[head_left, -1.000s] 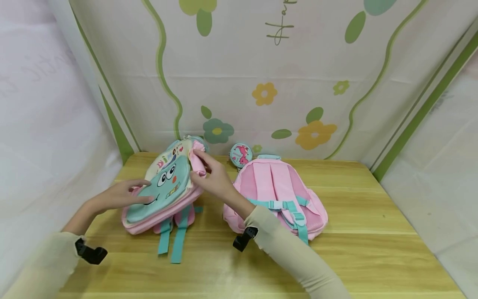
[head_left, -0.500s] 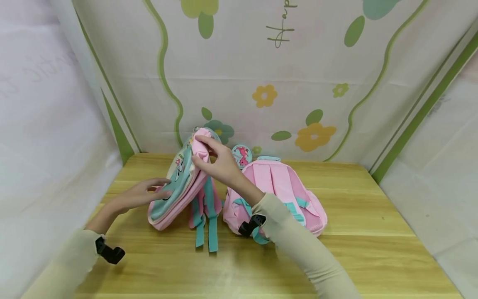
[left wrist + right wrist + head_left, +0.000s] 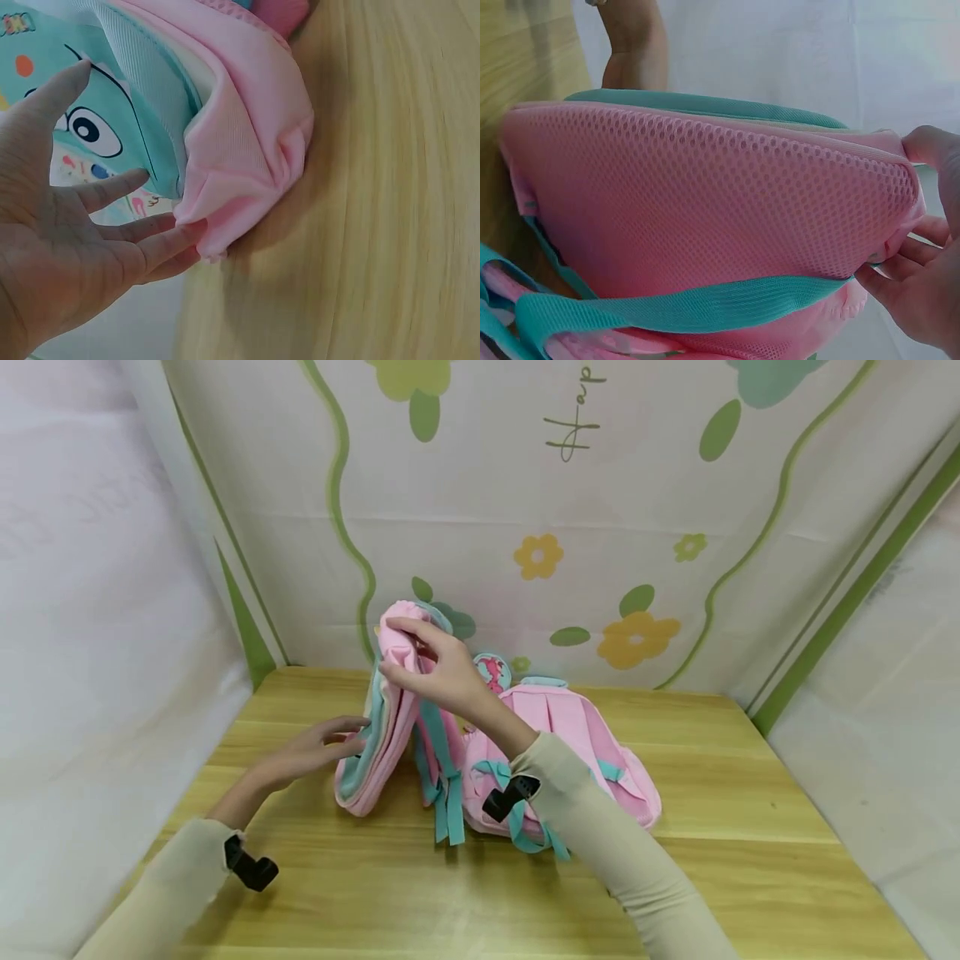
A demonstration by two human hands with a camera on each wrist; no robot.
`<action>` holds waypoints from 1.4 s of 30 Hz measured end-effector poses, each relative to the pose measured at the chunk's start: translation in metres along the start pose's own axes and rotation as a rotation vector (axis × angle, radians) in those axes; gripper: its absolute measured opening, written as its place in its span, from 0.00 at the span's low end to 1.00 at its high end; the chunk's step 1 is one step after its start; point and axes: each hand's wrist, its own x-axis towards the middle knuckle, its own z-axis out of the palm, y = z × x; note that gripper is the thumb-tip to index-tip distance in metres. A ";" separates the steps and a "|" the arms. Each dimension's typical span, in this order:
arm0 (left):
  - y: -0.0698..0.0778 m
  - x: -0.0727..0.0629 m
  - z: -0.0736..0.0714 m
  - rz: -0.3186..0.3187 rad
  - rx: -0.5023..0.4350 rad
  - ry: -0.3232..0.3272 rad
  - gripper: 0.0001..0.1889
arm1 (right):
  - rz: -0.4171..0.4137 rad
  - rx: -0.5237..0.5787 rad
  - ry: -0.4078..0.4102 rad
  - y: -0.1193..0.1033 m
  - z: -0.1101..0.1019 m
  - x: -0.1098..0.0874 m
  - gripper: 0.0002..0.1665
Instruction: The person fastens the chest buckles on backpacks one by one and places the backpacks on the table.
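1. One teal-fronted backpack (image 3: 392,727) tilts left of a pink backpack (image 3: 564,720) lying straps-up on the wooden table (image 3: 750,785).
2. My right hand (image 3: 444,672) pinches the teal-fronted backpack's pink side.
3. My left hand (image 3: 311,752) (fingers spread loosely) is at its front.

Flower-printed white fabric (image 3: 465,485) hangs behind a wooden table (image 3: 750,785)

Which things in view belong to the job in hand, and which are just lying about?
In the job:
teal-and-pink backpack
right hand, pinching its pink side
left hand, fingers at its front

Lying about, it seems:
second backpack, straps up, in neither hand
round piece with pink print, behind it
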 end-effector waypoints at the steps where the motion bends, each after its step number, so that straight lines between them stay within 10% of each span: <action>1: 0.000 0.003 0.002 0.017 -0.011 -0.007 0.32 | 0.003 0.001 -0.001 -0.002 -0.001 0.001 0.35; 16: 0.003 0.018 0.010 0.087 -0.101 -0.076 0.32 | 0.032 -0.009 -0.032 -0.016 0.001 0.006 0.38; 24: 0.012 0.017 -0.004 0.110 -0.036 0.053 0.31 | 0.045 -0.017 -0.056 -0.017 0.003 0.008 0.39; 35: 0.090 0.000 -0.052 0.303 -0.086 0.420 0.23 | 0.075 -0.059 -0.071 -0.016 0.009 0.008 0.42; 42: 0.128 -0.003 -0.059 0.419 -0.037 0.447 0.25 | 0.103 -0.049 -0.067 -0.018 0.017 0.006 0.47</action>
